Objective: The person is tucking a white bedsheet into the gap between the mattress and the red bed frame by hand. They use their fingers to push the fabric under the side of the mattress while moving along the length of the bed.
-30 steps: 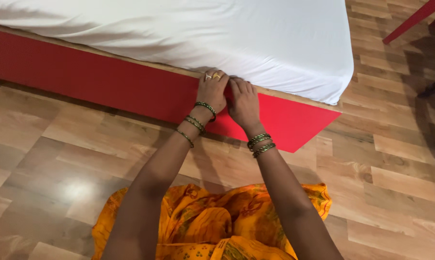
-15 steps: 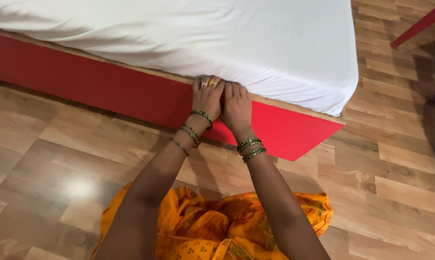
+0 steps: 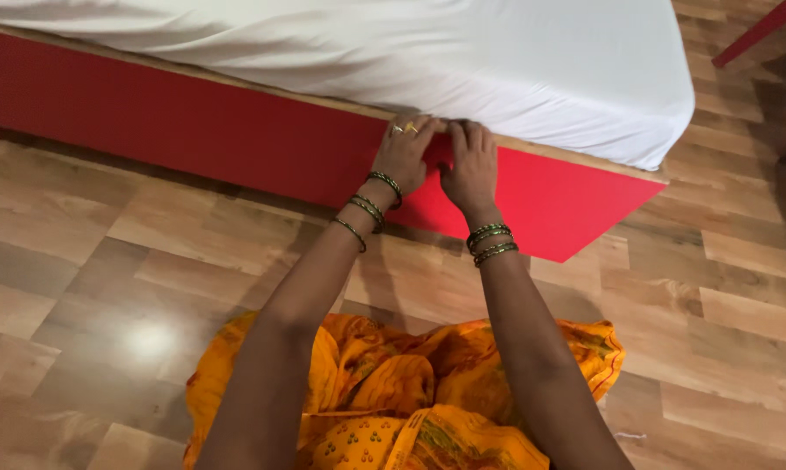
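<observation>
A bed with a red side panel [image 3: 193,130] and a mattress under a white fitted sheet [image 3: 462,52] fills the top of the head view. My left hand [image 3: 406,152] and my right hand [image 3: 469,165] press side by side at the sheet's lower edge, where it meets the panel's wooden top rim. The fingertips of both hands are tucked under the sheet's hem and are hidden there. Green bangles ring both wrists, and rings show on the left hand.
Wood-look laminate floor [image 3: 106,261] lies all around. My orange patterned garment [image 3: 410,392] spreads over the floor below my arms. The bed's corner [image 3: 662,174] is to the right. A red furniture leg [image 3: 758,30] and a dark shape are at the top right.
Both hands have stayed together at the sheet's hem and pushed a little deeper under it. The view has shifted slightly.
</observation>
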